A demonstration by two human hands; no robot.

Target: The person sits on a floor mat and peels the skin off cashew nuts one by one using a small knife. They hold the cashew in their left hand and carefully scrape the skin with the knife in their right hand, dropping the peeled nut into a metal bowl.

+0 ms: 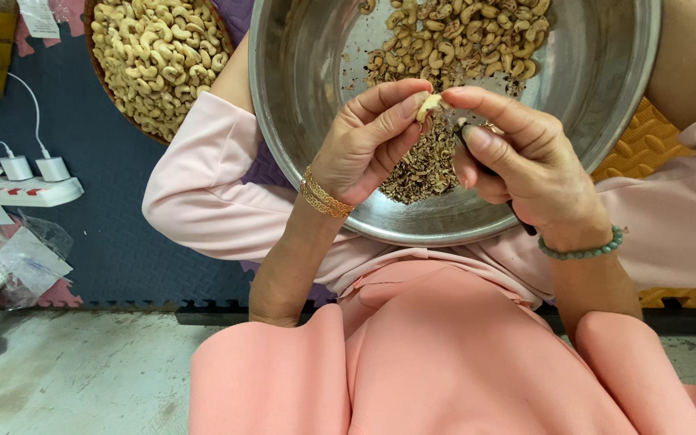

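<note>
My left hand (364, 145) pinches a pale cashew nut (428, 104) between thumb and fingertips above a large steel bowl (300, 89). My right hand (525, 161) touches the same nut with its forefinger and grips a small dark-handled tool (525, 225) in the palm; its blade is hidden. Unpeeled brownish cashews (469, 40) lie at the bowl's far side, and a heap of brown skin flakes (424, 169) sits under my hands. The bowl rests on my lap, on pink cloth.
A round basket of peeled pale cashews (155, 56) stands at the upper left on a dark blue foam mat (122, 234). A white power strip with plugs (26, 189) and plastic bags (30, 258) lie at the left. An orange mat (646, 145) shows at the right.
</note>
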